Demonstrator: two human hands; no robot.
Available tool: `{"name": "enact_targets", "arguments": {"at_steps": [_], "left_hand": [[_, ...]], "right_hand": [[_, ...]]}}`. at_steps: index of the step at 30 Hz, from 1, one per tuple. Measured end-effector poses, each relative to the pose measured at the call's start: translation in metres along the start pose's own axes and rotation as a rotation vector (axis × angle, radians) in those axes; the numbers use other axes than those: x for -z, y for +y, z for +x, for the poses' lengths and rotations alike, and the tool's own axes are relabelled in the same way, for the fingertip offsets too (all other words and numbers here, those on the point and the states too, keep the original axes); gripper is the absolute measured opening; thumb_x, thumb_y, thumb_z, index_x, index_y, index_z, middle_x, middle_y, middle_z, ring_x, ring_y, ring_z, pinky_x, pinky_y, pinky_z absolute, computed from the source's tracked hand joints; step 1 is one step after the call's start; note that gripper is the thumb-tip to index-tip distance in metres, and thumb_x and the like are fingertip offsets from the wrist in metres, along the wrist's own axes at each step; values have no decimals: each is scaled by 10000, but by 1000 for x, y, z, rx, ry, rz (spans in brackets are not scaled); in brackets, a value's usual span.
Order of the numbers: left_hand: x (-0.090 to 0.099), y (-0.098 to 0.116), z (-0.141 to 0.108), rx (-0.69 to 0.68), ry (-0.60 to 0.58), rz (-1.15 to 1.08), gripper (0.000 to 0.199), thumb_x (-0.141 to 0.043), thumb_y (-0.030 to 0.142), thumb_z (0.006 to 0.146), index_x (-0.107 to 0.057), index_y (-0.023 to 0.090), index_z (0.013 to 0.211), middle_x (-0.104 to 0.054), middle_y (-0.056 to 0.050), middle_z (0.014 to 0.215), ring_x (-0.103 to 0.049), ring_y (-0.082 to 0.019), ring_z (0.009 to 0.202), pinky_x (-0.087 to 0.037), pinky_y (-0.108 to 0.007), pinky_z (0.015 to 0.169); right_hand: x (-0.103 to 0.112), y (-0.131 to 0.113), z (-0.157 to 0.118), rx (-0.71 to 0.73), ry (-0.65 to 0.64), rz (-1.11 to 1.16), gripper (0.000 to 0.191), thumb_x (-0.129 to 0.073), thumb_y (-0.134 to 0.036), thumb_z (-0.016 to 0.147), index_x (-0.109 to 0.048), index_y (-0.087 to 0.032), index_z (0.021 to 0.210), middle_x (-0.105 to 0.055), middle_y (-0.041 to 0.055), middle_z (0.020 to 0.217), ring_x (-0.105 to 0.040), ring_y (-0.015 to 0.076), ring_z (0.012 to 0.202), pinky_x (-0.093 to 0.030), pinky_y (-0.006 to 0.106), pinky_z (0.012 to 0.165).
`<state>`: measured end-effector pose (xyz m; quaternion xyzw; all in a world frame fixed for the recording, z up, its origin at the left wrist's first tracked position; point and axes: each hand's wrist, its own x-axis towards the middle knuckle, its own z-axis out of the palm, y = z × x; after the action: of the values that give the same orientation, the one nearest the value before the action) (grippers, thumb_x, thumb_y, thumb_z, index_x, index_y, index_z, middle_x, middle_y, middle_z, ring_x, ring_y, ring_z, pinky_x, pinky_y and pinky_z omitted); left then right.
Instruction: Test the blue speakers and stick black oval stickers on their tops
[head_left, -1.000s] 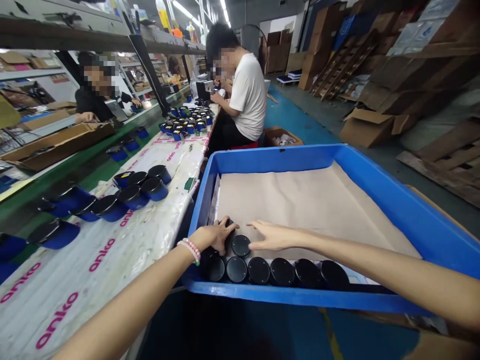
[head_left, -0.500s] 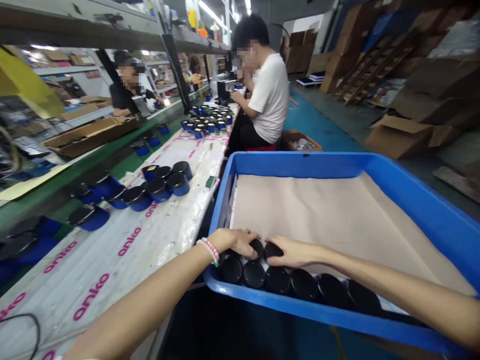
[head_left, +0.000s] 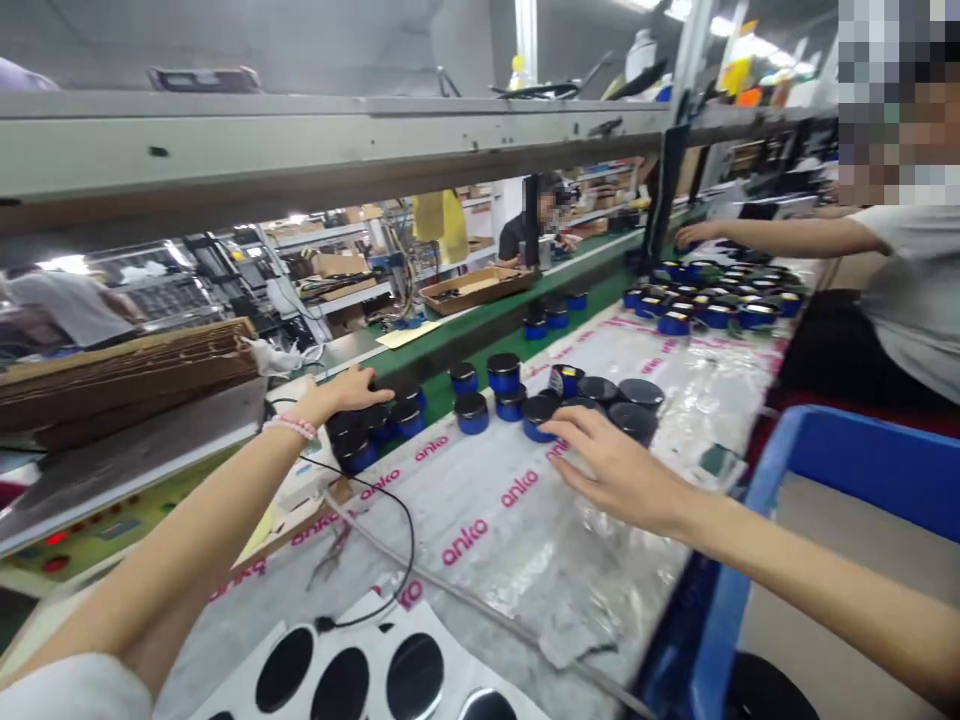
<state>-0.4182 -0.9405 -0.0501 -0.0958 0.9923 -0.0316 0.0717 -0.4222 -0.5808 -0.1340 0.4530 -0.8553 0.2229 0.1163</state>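
Note:
My left hand (head_left: 349, 392) is stretched over a cluster of blue jars with black lids (head_left: 358, 440) at the green belt's near edge, its fingers apart. Over the plastic-covered table (head_left: 487, 500), my right hand (head_left: 611, 465) reaches with spread fingers toward a blue, black-lidded jar (head_left: 538, 415); whether the fingertips touch it is unclear. More such jars (head_left: 504, 373) stand between the hands, and several dark-lidded ones (head_left: 639, 395) are just beyond the right hand. Neither hand holds anything.
A blue tub (head_left: 712, 640) is at the lower right. A sheet of round black stickers (head_left: 341, 685) and a thin black cable (head_left: 411, 530) lie in front. Further back are many jars (head_left: 720, 312), and a person's arm (head_left: 795, 238) reaches over them. A shelf beam (head_left: 315, 135) crosses above.
The view has swung left from the tub to the table. Both hands have left the black-lidded jars in the tub and are now over the table and belt edge.

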Motion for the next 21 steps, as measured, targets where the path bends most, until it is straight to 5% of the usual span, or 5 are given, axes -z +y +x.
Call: {"name": "enact_targets", "arguments": {"at_steps": [3,8,11,15,21], "left_hand": [[-31,-35,6,213,-90,-5,585,-506,534,867,-413,184,1326,-379,-135,1402,-401,-319,1256,-321,-579,1027],[-58,-46,17,283,-184,-37,653,-553,515,845,-328,246,1396,-198,-101,1514,-242,-361,1351,-226,-623,1067],[-58,-50,21,316,-202,-46,647,-552,503,850,-326,242,1397,-214,-109,1507,-311,-351,1319,-294,-594,1044],[-59,-48,24,367,-193,-21,603,-561,469,856,-361,227,1371,-267,-117,1476,-352,-332,1289,-325,-574,1029],[-65,-28,19,442,-129,12,574,-551,448,866,-368,208,1355,-317,-123,1432,-388,-325,1251,-370,-550,993]], "right_hand": [[-40,-34,77,59,-138,26,479,-494,-249,842,-429,-176,1311,-418,142,1304,-448,281,1181,-427,429,966],[-105,-76,198,-39,-351,6,819,-661,-355,753,-239,-257,1447,-42,140,1532,-228,440,1321,-439,541,904],[-127,-88,248,-123,-508,-23,666,-638,-390,817,-346,-248,1398,-179,113,1515,-289,382,1311,-376,578,964],[-136,-92,266,-195,-552,-65,408,-569,-340,891,-497,-185,1263,-453,101,1343,-491,269,1161,-423,507,941],[-98,-100,238,-174,-391,-104,376,-573,-349,874,-526,-187,1210,-394,108,1387,-495,270,1142,-443,475,908]]}}
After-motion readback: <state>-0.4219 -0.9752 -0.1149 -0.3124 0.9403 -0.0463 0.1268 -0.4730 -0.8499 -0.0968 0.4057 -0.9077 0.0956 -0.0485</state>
